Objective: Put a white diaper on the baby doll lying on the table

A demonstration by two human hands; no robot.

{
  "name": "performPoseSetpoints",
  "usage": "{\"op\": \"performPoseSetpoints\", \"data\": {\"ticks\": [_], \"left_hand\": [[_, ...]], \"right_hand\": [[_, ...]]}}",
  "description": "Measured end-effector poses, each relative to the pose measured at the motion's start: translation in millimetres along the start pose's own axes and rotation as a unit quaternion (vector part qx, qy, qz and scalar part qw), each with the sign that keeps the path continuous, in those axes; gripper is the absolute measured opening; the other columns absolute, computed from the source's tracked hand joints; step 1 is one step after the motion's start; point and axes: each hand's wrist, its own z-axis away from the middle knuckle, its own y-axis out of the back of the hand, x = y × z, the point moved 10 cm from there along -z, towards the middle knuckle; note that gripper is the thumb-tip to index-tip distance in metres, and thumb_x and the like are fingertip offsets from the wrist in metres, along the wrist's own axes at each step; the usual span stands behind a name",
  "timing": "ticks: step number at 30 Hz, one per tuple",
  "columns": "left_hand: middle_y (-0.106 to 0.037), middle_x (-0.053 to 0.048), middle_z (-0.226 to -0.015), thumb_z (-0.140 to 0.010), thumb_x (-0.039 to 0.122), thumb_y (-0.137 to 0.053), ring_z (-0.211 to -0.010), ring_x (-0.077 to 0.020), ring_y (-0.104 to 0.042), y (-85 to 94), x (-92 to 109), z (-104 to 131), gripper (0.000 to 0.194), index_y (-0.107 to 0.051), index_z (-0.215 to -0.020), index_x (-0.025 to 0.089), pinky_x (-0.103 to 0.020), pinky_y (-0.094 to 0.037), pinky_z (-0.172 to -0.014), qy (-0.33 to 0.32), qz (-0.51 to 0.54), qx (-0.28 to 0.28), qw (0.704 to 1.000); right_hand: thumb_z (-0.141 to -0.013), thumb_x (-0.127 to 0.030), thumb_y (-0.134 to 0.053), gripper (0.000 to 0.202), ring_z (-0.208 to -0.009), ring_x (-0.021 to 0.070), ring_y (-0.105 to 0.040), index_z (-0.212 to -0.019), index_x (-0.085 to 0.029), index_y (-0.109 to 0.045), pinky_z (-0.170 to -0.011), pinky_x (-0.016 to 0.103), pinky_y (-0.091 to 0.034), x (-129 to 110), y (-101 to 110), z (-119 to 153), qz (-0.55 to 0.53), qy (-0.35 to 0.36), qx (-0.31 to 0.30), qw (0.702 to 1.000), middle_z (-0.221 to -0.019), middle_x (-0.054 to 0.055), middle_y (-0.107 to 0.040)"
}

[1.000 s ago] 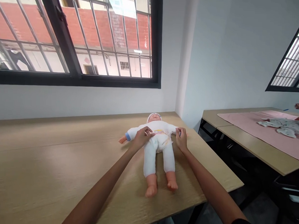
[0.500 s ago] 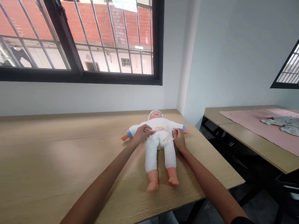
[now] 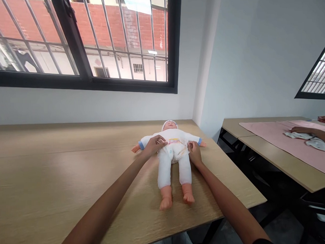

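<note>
A baby doll (image 3: 164, 170) in white clothes with blue cuffs lies on its back on the wooden table (image 3: 56, 175), its head away from me and its feet toward me. Around its hips is a white diaper (image 3: 176, 151) with a coloured band at the waist. My left hand (image 3: 155, 144) pinches the diaper's edge at the left side of the waist. At the right side, my right hand (image 3: 194, 151) has its fingers closed on the other edge of the diaper, beside the doll's cuffed arm.
On a second table (image 3: 278, 156) at the right lies a pink cloth (image 3: 271, 134) with white-grey fabric (image 3: 316, 143) on it. Another person's hands (image 3: 302, 130) reach in there. A barred window is in the wall behind.
Another person's hands have come into view over the fabric on the right table. My own hands have barely moved; the view has shifted slightly.
</note>
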Motion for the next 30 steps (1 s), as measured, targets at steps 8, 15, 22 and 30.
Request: {"op": "performPoseSetpoints", "data": {"ticks": [8, 15, 22, 30], "left_hand": [[-0.054, 0.001, -0.066, -0.069, 0.054, -0.066, -0.056, -0.0119, -0.051, -2.0, -1.7, 0.5, 0.042, -0.064, -0.088, 0.017, -0.022, -0.037, -0.048, 0.009, -0.029, -0.016, 0.999], [-0.057, -0.001, -0.065, -0.066, 0.05, -0.067, -0.056, -0.0128, -0.05, -1.0, 4.1, -0.7, 0.037, -0.067, -0.081, 0.016, -0.023, -0.037, -0.049, -0.004, -0.026, -0.015, 1.0], [-0.056, 0.0, -0.063, -0.069, 0.048, -0.064, -0.058, -0.0138, -0.051, 2.0, 10.6, -3.0, 0.032, -0.069, -0.08, 0.018, -0.024, -0.036, -0.05, -0.033, -0.087, 0.003, 0.996], [-0.061, -0.004, -0.082, -0.071, 0.045, -0.064, -0.073, -0.0177, -0.057, 4.3, 15.7, -0.3, 0.029, -0.069, -0.084, 0.02, -0.028, -0.044, -0.063, -0.07, -0.116, 0.039, 0.99]], "right_hand": [[-0.089, -0.033, -0.037, 0.019, -0.088, 0.0228, -0.054, -0.083, -0.021, -0.051, -0.082, 0.038, -0.044, 3.3, -4.0, -1.2, 0.016, 0.006, 0.0, 1.0, -0.089, 0.01, -0.058], [-0.088, -0.031, -0.038, 0.019, -0.087, 0.0231, -0.054, -0.085, -0.02, -0.053, -0.082, 0.039, -0.044, 2.4, -4.1, -0.9, 0.02, 0.008, -0.002, 1.0, -0.09, 0.01, -0.06], [-0.09, -0.033, -0.036, 0.02, -0.089, 0.0225, -0.055, -0.085, -0.021, -0.051, -0.083, 0.036, -0.045, 1.8, -4.4, -0.6, 0.014, 0.011, -0.009, 1.0, -0.09, 0.009, -0.059], [-0.09, -0.032, -0.035, 0.019, -0.089, 0.0227, -0.054, -0.084, -0.021, -0.049, -0.084, 0.037, -0.044, 0.6, -5.3, -0.5, 0.018, 0.015, -0.013, 1.0, -0.089, 0.009, -0.058]]}}
